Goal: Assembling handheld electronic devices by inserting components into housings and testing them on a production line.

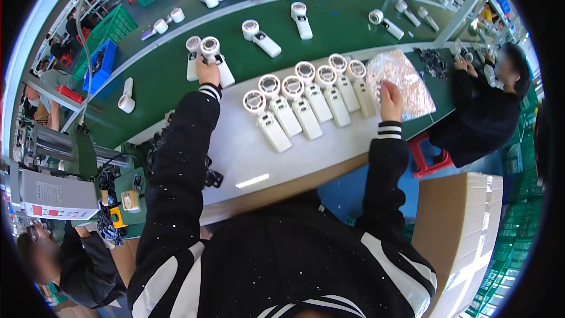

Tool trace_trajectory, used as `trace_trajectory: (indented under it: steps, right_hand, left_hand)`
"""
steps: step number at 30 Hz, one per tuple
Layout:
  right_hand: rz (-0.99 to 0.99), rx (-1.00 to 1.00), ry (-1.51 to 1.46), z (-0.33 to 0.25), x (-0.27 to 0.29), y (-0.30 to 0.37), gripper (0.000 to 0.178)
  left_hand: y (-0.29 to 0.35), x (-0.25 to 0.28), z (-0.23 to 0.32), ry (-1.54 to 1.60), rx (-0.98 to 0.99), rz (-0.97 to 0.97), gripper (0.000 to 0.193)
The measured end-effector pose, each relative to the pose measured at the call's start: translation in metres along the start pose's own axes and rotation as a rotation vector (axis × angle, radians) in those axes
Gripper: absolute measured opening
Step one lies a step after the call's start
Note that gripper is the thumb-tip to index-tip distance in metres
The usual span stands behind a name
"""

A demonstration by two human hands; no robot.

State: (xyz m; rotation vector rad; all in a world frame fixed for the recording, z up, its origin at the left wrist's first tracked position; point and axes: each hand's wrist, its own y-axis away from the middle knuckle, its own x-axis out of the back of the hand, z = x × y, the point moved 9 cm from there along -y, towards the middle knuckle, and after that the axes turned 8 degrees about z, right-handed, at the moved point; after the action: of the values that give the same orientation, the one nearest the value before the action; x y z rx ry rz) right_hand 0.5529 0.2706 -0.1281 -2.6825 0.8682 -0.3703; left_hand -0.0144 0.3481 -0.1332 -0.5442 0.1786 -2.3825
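At green belt (pixel 341 29) beside white tabletop (pixel 247 156): left hand (pixel 208 72) gripping fan (pixel 225 75); right hand (pixel 391 101) near bag (pixel 406 73), hold unclear; red stool (pixel 419 152) nearby.

Gripped by the left hand (pixel 207 72), a white plastic handheld fan (pixel 219 61) points its ring-shaped head away from the wearer; seven matching fans (pixel 318 105) lie slanted on a pale worktop (pixel 329 147), beside crinkled, shiny plastic (pixel 414 85) near the right hand (pixel 391 103).
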Motion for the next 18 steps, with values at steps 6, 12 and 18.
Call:
trace_trajectory:
  steps: [6, 12, 18]
  right_hand:
    - [-0.031, 0.021, 0.462, 0.08, 0.052, -0.054, 0.026]
    - [-0.184, 0.233, 0.831, 0.042, -0.012, -0.042, 0.022]
    - [-0.314, 0.259, 0.776, 0.03, -0.041, -0.03, 0.017]
  left_hand:
    - [-0.003, 0.002, -0.005, -0.562, -0.361, 0.176, 0.032]
    - [0.147, -0.01, 0.106, -0.107, -0.6, -0.22, 0.033]
    - [0.247, 0.015, 0.118, -0.327, -0.762, -0.427, 0.018]
